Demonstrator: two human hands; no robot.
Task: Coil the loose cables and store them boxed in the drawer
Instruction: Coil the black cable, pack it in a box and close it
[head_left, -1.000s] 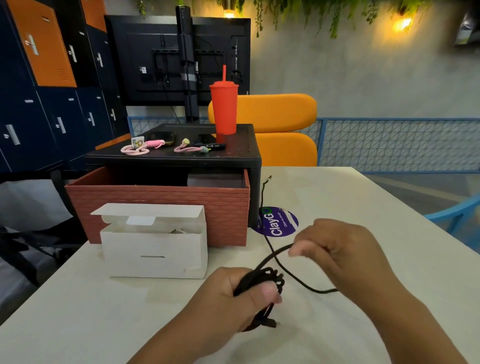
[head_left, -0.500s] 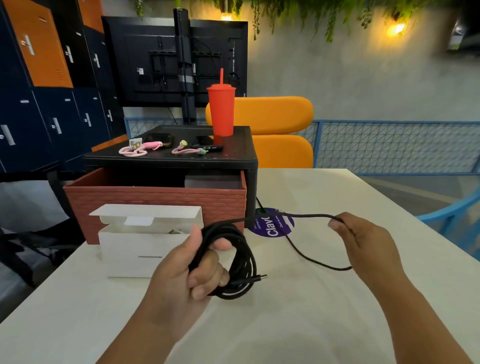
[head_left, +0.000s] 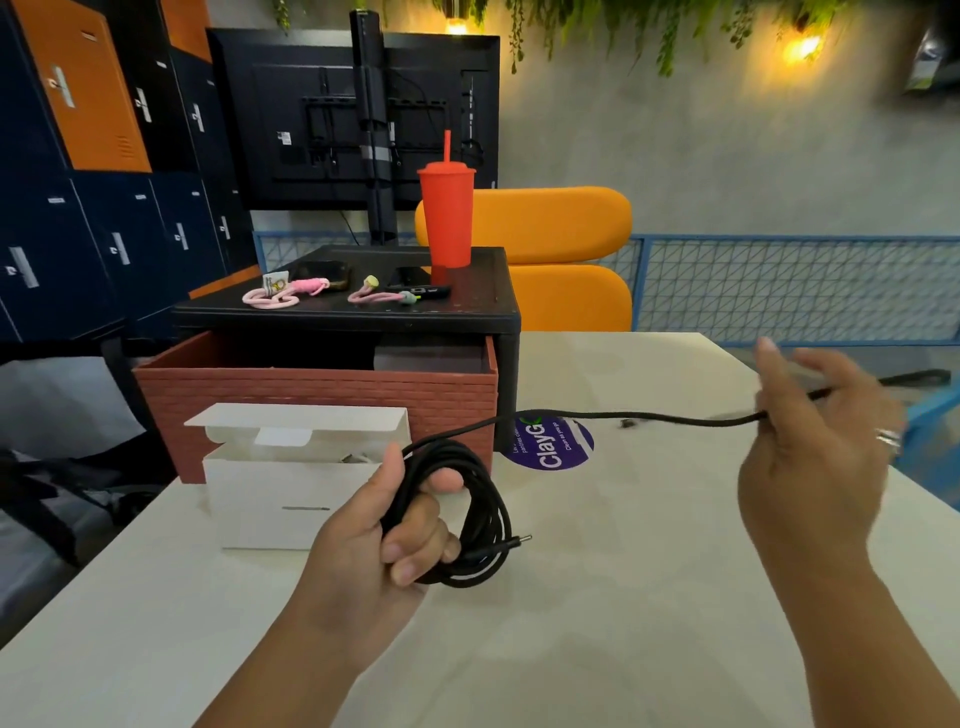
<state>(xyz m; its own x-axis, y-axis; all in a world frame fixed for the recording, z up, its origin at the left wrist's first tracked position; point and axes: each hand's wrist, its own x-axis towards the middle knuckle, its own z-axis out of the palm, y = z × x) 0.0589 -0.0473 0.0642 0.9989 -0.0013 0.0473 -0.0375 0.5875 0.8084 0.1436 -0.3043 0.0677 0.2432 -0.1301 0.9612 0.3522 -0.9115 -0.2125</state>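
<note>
My left hand (head_left: 387, 535) grips a coil of black cable (head_left: 480, 512) above the white table (head_left: 597, 597), with a plug end sticking out to the right of the coil. From the coil a straight stretch of the cable runs right to my right hand (head_left: 815, 441), which pinches it and holds it taut over the table's right side. The cable's tail sticks out past that hand, blurred. A white cardboard box (head_left: 291, 499) stands with its lid flap up just left of my left hand. Behind it the brick-patterned drawer (head_left: 322, 395) is pulled out of the black stand (head_left: 358, 312).
On the stand are a red tumbler (head_left: 447, 218) with a straw, two pink coiled cables (head_left: 280, 293) and dark phones. A purple round sticker (head_left: 553, 441) lies on the table. An orange chair, a blue mesh fence and lockers stand behind. A blue chair edge is at the right.
My right hand has drawn the cable further right and up, pulling it straight and off the table. My left hand still holds the coil, about where it was half a second ago.
</note>
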